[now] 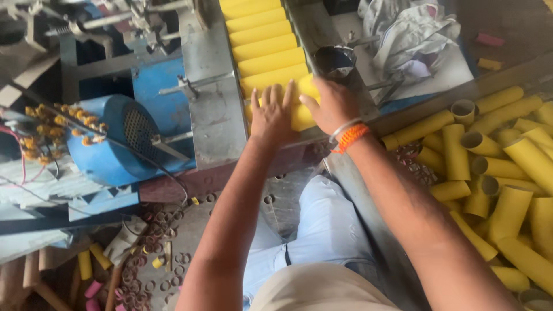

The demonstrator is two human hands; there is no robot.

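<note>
Presently, both hands rest on the nearest yellow tubes [302, 112] at the lower end of a row of yellow tubes [262, 40] lying crosswise in a grey metal chute [216, 86]; the left hand [272, 115] lies flat, palm down, fingers spread and extended over the tubes, grip apart and clamped on nothing; the right hand [334, 106] lies just beside it, fingers curled over the top of a tube, though whether its grip is closed on the tube cannot be told; an orange band and a pale bangle [347, 133] sit on the right wrist; a dark metal cylinder [335, 60] stands just beyond the right hand; a blue motor housing [118, 141] with a perforated face sits to the left of the chute; a heap of loose yellow tubes [498, 173] lies to the right, well apart from the hands; small cardboard rings [152, 242] are scattered on the floor below; a crumpled cloth [409, 29] lies at upper right.
</note>
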